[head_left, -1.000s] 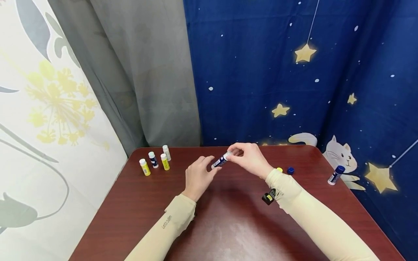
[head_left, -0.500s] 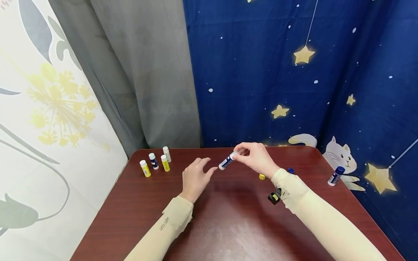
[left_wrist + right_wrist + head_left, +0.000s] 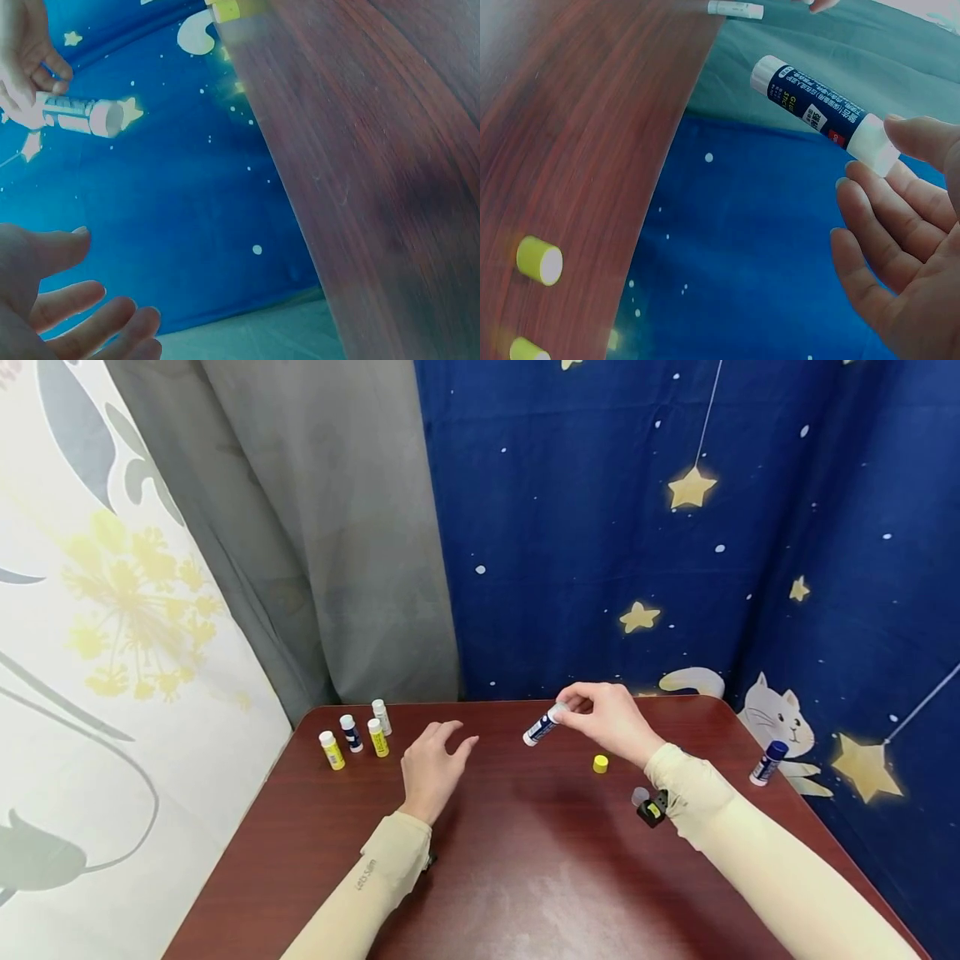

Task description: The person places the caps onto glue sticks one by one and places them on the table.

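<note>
My right hand [image 3: 609, 720] pinches a glue stick [image 3: 540, 727] by its whitish end, above the far part of the table. The stick is tilted, and its navy label reads "glue stick" in the right wrist view, where its far end is a white base [image 3: 766, 75]. To the left, my left hand [image 3: 435, 770] hovers over the table, fingers apart and holding nothing. In the left wrist view, the glue stick [image 3: 79, 116] is clear of the left fingers. A yellow cap [image 3: 600, 764] lies on the table below the right hand.
Several uncapped-looking glue sticks with yellow [image 3: 332, 751], navy [image 3: 351, 734] or white labels stand at the table's far left. A blue-capped glue stick [image 3: 768, 763] stands near the right edge. A clear cap [image 3: 640, 796] lies beside the right wrist camera. Curtains [image 3: 585, 568] hang behind.
My right hand has moved right with the glue stick, away from my left hand. The left hand has drawn back to the left, and the yellow cap has come into full view.
</note>
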`<state>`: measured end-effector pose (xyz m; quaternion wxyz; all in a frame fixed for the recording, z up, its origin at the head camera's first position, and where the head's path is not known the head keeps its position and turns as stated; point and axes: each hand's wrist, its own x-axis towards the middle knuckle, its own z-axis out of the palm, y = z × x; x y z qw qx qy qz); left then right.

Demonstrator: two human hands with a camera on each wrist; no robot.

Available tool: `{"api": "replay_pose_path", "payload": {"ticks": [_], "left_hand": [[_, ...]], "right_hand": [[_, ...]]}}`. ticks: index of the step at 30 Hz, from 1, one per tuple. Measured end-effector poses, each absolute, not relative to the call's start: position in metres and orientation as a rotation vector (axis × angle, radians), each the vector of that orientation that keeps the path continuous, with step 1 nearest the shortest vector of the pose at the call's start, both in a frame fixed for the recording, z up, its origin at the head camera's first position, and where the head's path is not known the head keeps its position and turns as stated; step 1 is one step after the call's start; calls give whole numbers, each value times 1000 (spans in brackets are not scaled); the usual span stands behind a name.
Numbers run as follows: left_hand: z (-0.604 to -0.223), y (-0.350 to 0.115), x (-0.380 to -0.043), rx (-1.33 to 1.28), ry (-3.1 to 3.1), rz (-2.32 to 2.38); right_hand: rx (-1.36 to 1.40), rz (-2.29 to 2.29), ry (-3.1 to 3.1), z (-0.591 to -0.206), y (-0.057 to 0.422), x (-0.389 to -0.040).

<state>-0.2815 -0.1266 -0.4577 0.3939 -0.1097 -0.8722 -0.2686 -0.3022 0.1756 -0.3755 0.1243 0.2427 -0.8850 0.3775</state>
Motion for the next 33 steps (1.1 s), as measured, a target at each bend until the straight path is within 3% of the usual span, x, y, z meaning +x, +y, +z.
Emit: {"api": "replay_pose_path", "payload": {"ticks": [33], "left_hand": [[-466, -167, -297, -17, -2130, -820]], "right_hand": [[597, 926, -2615, -355, 215, -300]]}}
